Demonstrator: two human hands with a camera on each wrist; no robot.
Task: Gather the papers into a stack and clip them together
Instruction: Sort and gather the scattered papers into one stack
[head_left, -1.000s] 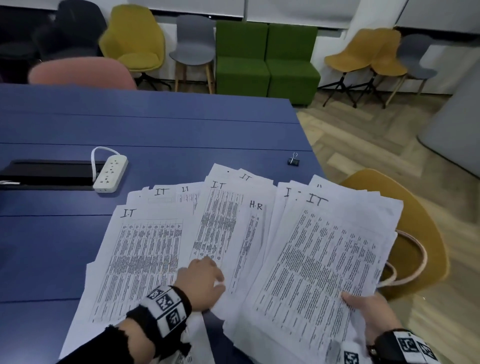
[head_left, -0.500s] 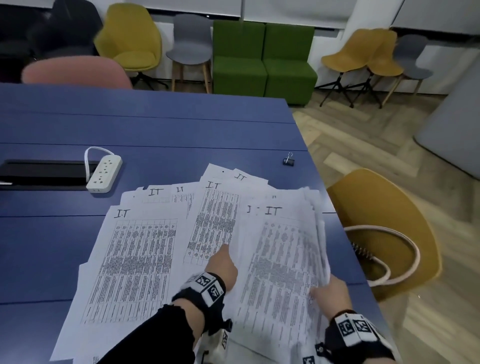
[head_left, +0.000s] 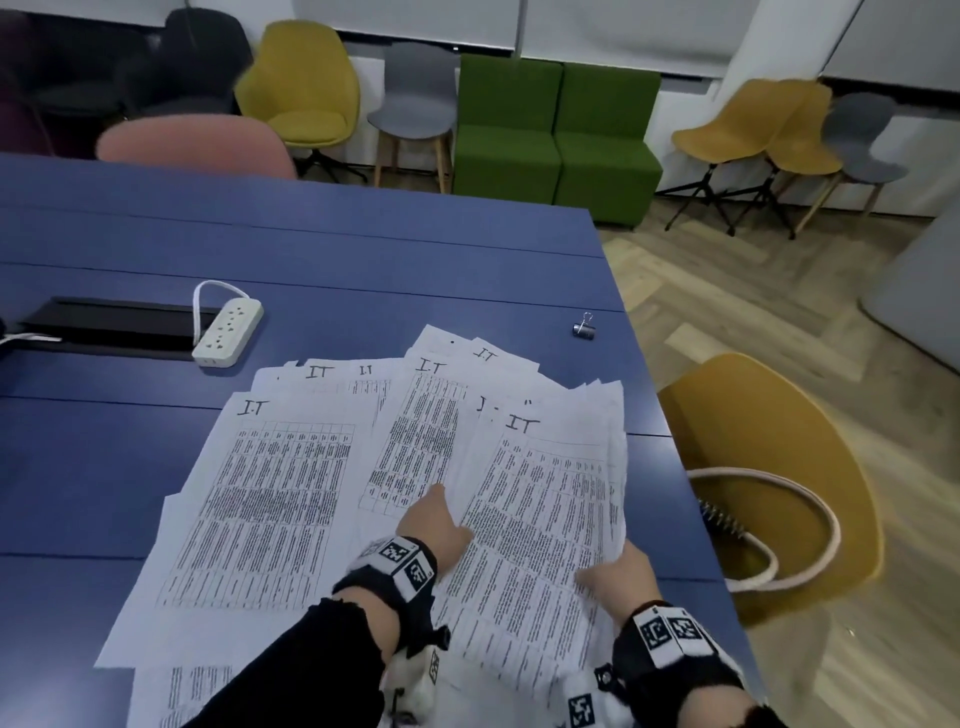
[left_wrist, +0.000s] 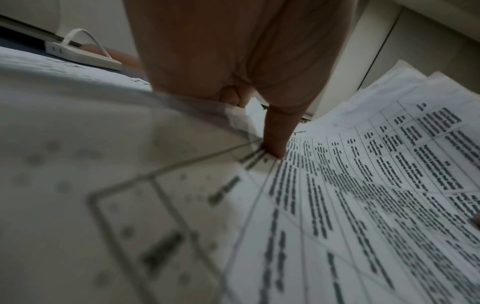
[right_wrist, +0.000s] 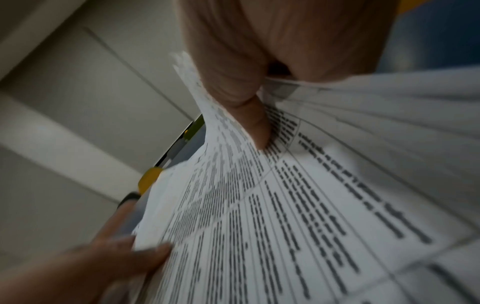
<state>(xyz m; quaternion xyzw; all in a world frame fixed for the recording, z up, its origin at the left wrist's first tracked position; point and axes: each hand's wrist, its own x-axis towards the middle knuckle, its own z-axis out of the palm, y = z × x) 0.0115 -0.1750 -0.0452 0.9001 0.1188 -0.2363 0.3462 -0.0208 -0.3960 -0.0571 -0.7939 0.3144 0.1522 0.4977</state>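
Papers (head_left: 270, 499) are lying fanned out in overlapping sheets across the near right part of the blue bench (head_left: 311, 260), printed tables facing up and "IT" handwritten at several top corners. A thicker bundle is sitting at the right of the spread, near the bench's right edge.

The left hand (head_left: 439, 522) is reaching forward from a black sleeve (head_left: 291, 670), its wrist wrapped in a band with black-and-white markers. Its fingers are sliding under the left edge of the right bundle, hidden by paper in the head view. The left wrist view is showing the thumb (left_wrist: 278, 139) pressing down on the printed top sheet while the other fingers are tucked beneath, so the hand is pinching the bundle's edge.

The right hand (head_left: 621, 569) is coming in from the near right, also wearing a marker band. Its thumb (right_wrist: 259, 127) is lying on top of the sheets near the bundle's lower right, with the fingers going underneath, so it too is gripping the papers between thumb and fingers.

A small black clip (head_left: 584, 327) is standing on the bench beyond the papers, well apart from both hands. A white power strip (head_left: 228, 330) is resting to the far left of the spread, beside a black slot in the bench.
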